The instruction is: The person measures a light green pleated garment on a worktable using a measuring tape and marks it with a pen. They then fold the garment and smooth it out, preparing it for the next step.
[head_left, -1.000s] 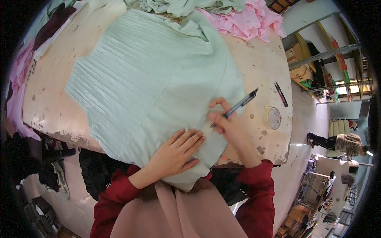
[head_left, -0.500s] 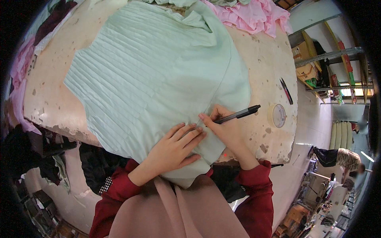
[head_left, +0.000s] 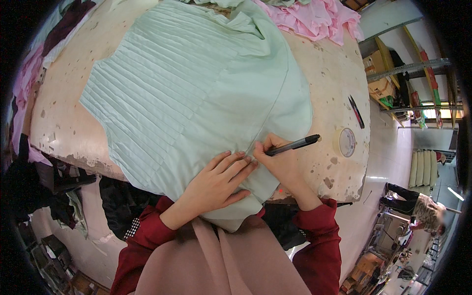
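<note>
While open left hand (head_left: 215,186) (palm down) touches garment (head_left: 201,93), right grip (head_left: 281,163) closed round pen (head_left: 297,144).

Honestly, this table (head_left: 337,73) is pretty beat up: big pale wooden top, dark spots everywhere, chipped front edge. A wide mint-green cloth piece with rows of narrow pleats (head_left: 196,93) is spread across the middle. Over on the right there's a round yellowish tape roll (head_left: 339,143), a slim black-and-red pointed tool (head_left: 357,113) near it, and crumpled light-pink fabric (head_left: 319,22) heaped at the far side.
</note>
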Demonstrator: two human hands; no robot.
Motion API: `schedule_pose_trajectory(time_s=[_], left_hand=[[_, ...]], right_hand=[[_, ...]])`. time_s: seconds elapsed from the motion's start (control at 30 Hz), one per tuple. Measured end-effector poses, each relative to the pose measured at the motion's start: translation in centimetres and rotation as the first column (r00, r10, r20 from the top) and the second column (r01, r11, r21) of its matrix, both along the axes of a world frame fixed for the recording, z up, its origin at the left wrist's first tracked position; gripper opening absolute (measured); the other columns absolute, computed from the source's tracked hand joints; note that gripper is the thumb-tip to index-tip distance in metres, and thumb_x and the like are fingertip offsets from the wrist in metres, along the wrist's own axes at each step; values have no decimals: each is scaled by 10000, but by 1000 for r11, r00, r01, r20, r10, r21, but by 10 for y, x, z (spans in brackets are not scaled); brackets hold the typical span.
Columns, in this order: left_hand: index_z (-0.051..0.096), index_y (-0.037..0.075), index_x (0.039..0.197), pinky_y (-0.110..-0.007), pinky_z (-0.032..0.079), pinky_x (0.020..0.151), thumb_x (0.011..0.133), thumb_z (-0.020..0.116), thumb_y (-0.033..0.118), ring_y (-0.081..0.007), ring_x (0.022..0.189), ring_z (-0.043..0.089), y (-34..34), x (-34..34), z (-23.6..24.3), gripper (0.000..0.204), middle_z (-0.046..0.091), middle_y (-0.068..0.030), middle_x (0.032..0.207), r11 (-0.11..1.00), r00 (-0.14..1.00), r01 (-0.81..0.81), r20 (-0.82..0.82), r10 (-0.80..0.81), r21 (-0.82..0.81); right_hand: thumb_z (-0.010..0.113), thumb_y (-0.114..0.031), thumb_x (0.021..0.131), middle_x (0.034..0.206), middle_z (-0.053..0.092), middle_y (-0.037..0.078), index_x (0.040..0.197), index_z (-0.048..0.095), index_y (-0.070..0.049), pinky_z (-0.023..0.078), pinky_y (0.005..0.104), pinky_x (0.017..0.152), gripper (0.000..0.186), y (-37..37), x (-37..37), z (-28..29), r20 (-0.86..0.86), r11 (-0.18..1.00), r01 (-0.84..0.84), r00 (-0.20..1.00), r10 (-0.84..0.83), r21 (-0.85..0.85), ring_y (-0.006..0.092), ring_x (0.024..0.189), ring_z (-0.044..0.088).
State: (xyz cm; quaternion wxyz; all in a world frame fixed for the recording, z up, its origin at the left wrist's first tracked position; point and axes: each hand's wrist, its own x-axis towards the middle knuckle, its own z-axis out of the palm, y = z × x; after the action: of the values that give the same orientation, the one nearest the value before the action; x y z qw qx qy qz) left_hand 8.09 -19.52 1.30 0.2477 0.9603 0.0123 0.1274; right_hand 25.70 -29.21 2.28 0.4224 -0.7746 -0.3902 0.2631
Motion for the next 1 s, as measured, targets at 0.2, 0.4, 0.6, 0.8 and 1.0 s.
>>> schedule_pose_trajectory(time_s=[0.2,0.4,0.6,0.8,1.0], left_hand=[[507,76,1367,-440,347,1095,879,630,423,-260,1262,449,0,0,1,611,502,-88,1280,1000,1000,0,-21,0,14],[493,81,1384,-437,341,1100,874,635,418,-256,1268,446,0,-1,1,628,500,-87,1292,1000,1000,-1,-24,1,24],[489,81,1386,-436,341,1099,875,632,410,-259,1270,446,-1,-1,1,624,499,-87,1300,1000,999,-1,-33,1,0],[494,82,1377,-439,343,1096,873,638,396,-261,1276,444,-1,-1,-1,611,499,-86,1294,1000,1000,-5,-19,4,-14],[489,87,1375,-449,343,1092,867,644,375,-267,1281,442,-1,0,1,605,498,-99,1284,1000,1000,-1,-22,1,-30]], right_hand=[[700,-139,855,544,513,3,673,510,-5,380,249,493,295,1,0,1,-41,1000,-1,999,0,-28,41,545,426],[687,-132,864,552,525,6,679,513,-9,377,253,493,282,1,-1,1,34,999,-23,999,25,-38,41,549,427],[674,-117,871,567,471,-15,689,497,-18,359,255,508,272,0,1,-3,-35,1000,8,999,-8,-12,37,577,392],[666,-114,875,570,459,-19,692,489,-20,356,256,508,271,0,-1,-3,4,999,3,1000,-3,-35,37,582,383],[665,-106,870,565,453,-19,697,485,-23,351,253,502,263,4,1,5,-226,991,127,965,-131,-33,38,573,383]])
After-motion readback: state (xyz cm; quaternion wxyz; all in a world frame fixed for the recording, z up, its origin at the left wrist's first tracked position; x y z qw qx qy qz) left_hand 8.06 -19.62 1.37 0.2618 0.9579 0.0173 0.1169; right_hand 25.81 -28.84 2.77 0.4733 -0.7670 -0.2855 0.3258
